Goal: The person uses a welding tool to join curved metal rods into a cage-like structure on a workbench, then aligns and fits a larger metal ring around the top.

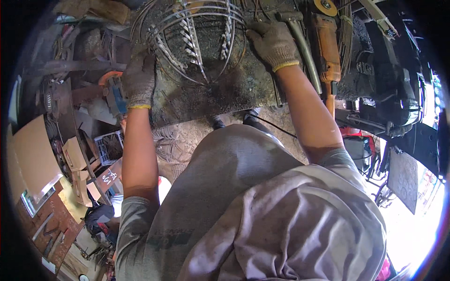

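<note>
A round wire frame [197, 42], made of thin metal rings and ribbed bars, lies on a dark, sooty steel worktable [220, 91]. My left hand [138, 79], in a grey knit glove with a yellow cuff, rests on the frame's left edge. My right hand [273, 43], gloved the same way, presses on the frame's right rim with fingers curled over the wire. Both bare forearms reach up from my grey shirt at the bottom.
An orange angle grinder [328, 51] and a hammer [300, 42] lie on the table right of my right hand. A blue grinder with an orange disc [114, 91] sits off the table's left edge. Cardboard boxes [75, 157], a white crate [108, 146] and scrap clutter the floor at left.
</note>
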A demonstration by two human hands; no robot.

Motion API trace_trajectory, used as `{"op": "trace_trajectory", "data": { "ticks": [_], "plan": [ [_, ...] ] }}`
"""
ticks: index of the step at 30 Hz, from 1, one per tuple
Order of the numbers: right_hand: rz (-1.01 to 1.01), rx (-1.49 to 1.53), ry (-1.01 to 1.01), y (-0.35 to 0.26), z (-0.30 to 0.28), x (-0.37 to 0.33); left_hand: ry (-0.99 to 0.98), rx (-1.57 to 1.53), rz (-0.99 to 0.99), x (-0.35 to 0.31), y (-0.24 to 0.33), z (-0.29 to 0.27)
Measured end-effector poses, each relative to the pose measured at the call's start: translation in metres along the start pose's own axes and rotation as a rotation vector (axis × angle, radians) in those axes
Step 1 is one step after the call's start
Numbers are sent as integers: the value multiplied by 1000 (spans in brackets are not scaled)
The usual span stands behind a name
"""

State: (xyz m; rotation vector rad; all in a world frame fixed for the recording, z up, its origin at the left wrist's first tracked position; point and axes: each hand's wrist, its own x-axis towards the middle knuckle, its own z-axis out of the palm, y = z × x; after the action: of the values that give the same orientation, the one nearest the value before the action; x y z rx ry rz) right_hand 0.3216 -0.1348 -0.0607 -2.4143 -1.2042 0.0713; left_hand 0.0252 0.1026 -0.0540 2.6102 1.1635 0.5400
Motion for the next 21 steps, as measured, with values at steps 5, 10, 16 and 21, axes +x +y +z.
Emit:
{"op": "trace_trajectory", "data": {
  "ticks": [5, 10, 16, 21],
  "plan": [
    [54, -31, -71, -10, -9, 1, 11, -1, 8, 0, -4, 8],
    [18, 20, -60, -10, -14, 0, -15, -135, 65, -1, -13, 4],
    [51, 27, -8, -14, -18, -4, 15, -113, 51, 0, 0, 0],
    [50, 32, -38, -12, -13, 0, 41, -111, 56, 1, -3, 3]
  ]
}}
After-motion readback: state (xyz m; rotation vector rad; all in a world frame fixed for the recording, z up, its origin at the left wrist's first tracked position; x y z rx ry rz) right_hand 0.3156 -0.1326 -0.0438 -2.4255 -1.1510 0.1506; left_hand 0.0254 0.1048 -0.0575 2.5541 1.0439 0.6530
